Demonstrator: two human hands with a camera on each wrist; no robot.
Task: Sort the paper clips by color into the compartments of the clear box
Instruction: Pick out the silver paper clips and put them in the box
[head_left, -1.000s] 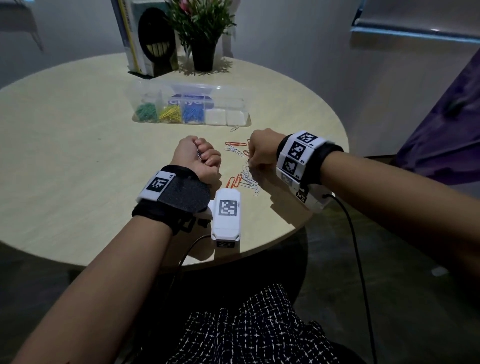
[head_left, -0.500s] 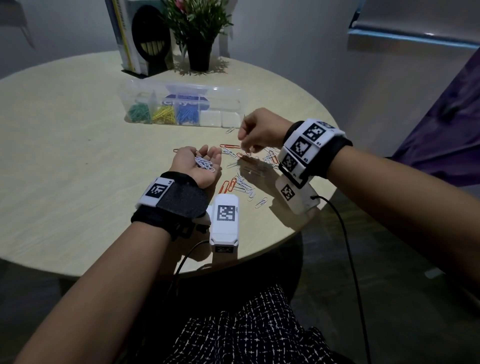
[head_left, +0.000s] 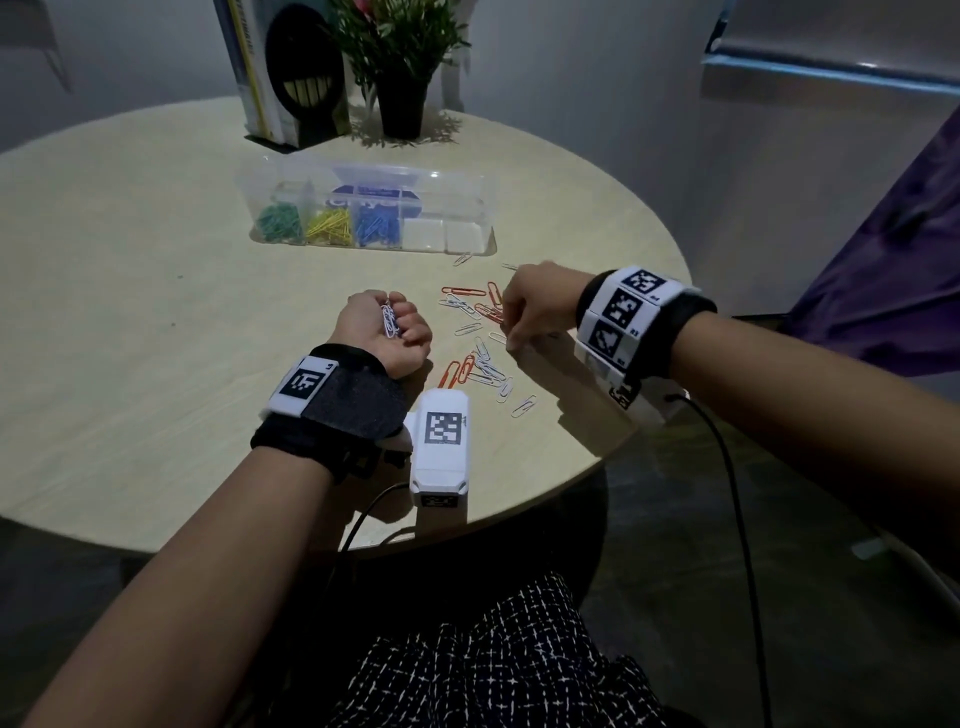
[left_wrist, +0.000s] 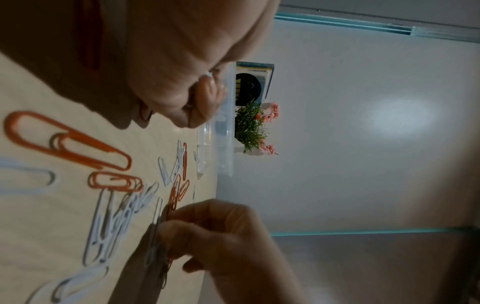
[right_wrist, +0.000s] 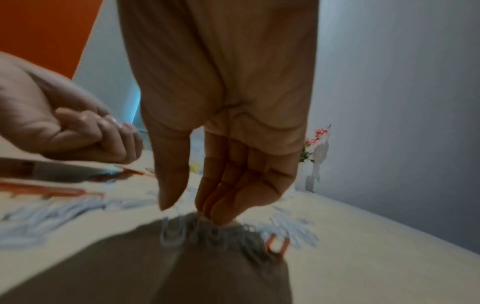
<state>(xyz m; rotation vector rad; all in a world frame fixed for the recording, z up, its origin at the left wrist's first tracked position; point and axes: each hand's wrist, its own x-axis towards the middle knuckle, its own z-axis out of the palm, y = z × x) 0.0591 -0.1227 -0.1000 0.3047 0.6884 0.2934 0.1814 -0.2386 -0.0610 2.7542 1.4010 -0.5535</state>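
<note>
The clear box (head_left: 363, 179) stands at the back of the table, with green clips (head_left: 280, 221), yellow clips (head_left: 330, 226) and blue clips (head_left: 379, 226) in its three left compartments; the two right compartments (head_left: 441, 235) look bare. White clips (head_left: 488, 371) and orange clips (head_left: 464, 291) lie loose in front of it. My left hand (head_left: 384, 327) lies palm up, fingers curled round a bunch of white clips (head_left: 389, 319). My right hand (head_left: 530, 312) points down into the loose pile. In the right wrist view its thumb and straight fingers (right_wrist: 221, 195) stand apart over a white clip (right_wrist: 174, 230).
A potted plant (head_left: 400, 67) and books in a black bookend (head_left: 291, 78) stand behind the box. The round table's near edge (head_left: 597, 457) curves just behind my right wrist. A purple cloth (head_left: 883, 260) hangs at the right.
My right hand rose toward the left palm, then dropped back onto the loose clips. My left hand opened to show the white clips and has curled round them again.
</note>
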